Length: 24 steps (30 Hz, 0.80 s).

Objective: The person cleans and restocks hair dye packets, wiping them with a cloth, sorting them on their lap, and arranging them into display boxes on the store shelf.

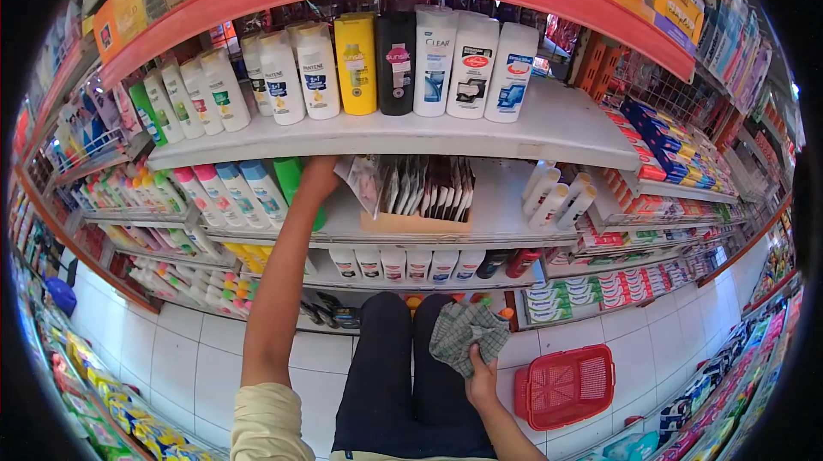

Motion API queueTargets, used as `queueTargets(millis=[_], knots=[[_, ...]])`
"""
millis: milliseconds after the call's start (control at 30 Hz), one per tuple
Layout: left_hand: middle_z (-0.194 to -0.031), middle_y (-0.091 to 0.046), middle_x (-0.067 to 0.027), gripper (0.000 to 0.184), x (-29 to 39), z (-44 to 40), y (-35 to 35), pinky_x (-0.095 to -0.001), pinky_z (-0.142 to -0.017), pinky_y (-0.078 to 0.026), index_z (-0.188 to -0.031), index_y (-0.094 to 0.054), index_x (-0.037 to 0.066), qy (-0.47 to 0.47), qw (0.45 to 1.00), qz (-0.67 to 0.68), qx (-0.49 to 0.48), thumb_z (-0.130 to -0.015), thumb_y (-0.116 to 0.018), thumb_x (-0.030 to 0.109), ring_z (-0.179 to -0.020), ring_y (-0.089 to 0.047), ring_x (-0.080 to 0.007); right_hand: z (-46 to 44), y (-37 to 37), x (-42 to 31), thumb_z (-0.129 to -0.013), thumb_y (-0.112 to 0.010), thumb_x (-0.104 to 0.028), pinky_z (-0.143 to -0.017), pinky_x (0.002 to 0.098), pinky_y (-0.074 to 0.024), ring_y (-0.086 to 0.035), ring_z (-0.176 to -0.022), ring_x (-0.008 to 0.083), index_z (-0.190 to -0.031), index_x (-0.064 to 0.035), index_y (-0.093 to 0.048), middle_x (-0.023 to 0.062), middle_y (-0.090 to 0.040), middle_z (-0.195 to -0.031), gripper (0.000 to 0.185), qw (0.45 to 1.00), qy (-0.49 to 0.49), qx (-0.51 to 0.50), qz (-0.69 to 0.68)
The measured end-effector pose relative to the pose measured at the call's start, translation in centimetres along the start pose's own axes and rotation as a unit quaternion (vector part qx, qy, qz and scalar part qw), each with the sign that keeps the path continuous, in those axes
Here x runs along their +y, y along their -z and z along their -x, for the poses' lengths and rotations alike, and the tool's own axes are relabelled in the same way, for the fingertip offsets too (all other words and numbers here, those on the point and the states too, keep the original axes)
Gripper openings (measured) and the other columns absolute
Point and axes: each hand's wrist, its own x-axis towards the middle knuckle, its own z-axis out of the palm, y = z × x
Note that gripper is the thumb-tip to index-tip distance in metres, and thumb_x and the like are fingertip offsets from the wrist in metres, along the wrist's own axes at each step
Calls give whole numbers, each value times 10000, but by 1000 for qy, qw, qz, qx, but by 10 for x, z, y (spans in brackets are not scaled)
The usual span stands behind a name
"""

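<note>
My left hand (321,176) reaches into the middle shelf, beside a green bottle (288,176) and a packet (360,182) at the left of a cardboard box (416,223) filled with sachets. The upper shelf's edge hides its fingers, so I cannot see what they touch. In front of my right thigh, my right hand (482,378) grips a crumpled green-grey checked cloth (463,337) by its lower edge, with the fingers closed on it.
Shampoo bottles (356,66) line the upper shelf (394,137) above my left arm. White bottles (557,197) stand right of the sachet box, and more bottles (417,265) fill the shelf below. A red basket (566,385) sits on the tiled floor at right.
</note>
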Motion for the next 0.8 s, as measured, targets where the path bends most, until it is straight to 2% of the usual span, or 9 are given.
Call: queueTargets(millis=[67, 167, 267, 367, 467, 567, 667, 767, 800], knots=[[-1263, -507, -204, 534, 2, -5, -3, -430, -1003, -370, -1227, -543, 98, 30, 998, -14, -49, -707, -663, 129, -1208, -433, -392, -8, 14, 16, -918, -550, -123, -987, 371, -375, -466, -1156, 215, -1320, -76, -362, 79, -473, -1260, 446, 998, 31, -5, 57], [-1284, -488, -209, 486, -29, -12, -26, -436, -1012, -366, -1234, -527, 66, 10, 997, -72, -31, -764, -614, 152, -1210, -431, -387, -8, 15, 19, -920, -547, -123, -982, 368, -378, -469, -1151, 214, -1315, -72, -366, 80, -475, -1256, 438, 998, 33, -4, 46], [-1297, -476, -211, 448, -2, -21, -18, -431, -1021, -356, -1240, -511, 32, 49, 996, -76, -18, -811, -560, 154, -1211, -430, -387, -12, 20, 24, -918, -550, -121, -984, 369, -377, -469, -1152, 218, -1313, -69, -368, 84, -474, -1258, 437, 998, 30, -7, 53], [-1304, -473, -206, 426, 31, -31, -1, -428, -1030, -347, -1240, -506, 19, 88, 995, -29, -48, -836, -523, 153, -1213, -430, -381, -11, 16, 22, -918, -548, -117, -985, 369, -377, -468, -1156, 219, -1313, -64, -369, 87, -476, -1258, 436, 998, 27, -5, 48], [-1311, -468, -202, 444, 13, -34, -23, -419, -1030, -350, -1245, -507, 39, 37, 993, -101, -50, -811, -540, 120, -1224, -422, -369, -10, 13, 19, -919, -547, -115, -985, 369, -377, -469, -1154, 220, -1310, -61, -374, 87, -480, -1253, 431, 998, 25, -2, 63], [-1316, -460, -201, 486, 29, -19, -22, -422, -1018, -361, -1254, -501, 56, 33, 985, -158, -54, -772, -556, 62, -1232, -417, -356, -10, 14, 20, -919, -549, -120, -985, 367, -377, -469, -1154, 219, -1312, -53, -374, 86, -482, -1251, 435, 997, 31, -5, 68], [-1322, -451, -202, 548, 37, -22, -19, -425, -1007, -371, -1270, -488, 71, 104, 981, -113, -117, -731, -564, 6, -1235, -411, -361, -7, 15, 19, -916, -563, -302, -1042, 334, -269, -399, -1218, 244, -1305, 32, -373, 130, -433, -1321, 546, 995, -3, 9, 97], [-1323, -448, -203, 557, 46, -24, -9, -429, -1005, -372, -1281, -471, 62, 141, 973, -87, -162, -734, -561, 11, -1228, -412, -372, -12, 19, 21, -923, -544, -122, -986, 360, -375, -470, -1153, 219, -1319, -46, -367, 86, -482, -1257, 440, 996, -1, -2, 91], [-1323, -447, -204, 545, 50, -25, -6, -429, -1006, -371, -1282, -469, 60, 116, 973, -115, -164, -745, -557, 25, -1230, -410, -373, -11, 17, 21, -924, -542, -123, -989, 359, -372, -468, -1157, 219, -1320, -46, -367, 86, -478, -1263, 439, 996, 0, -3, 94]])
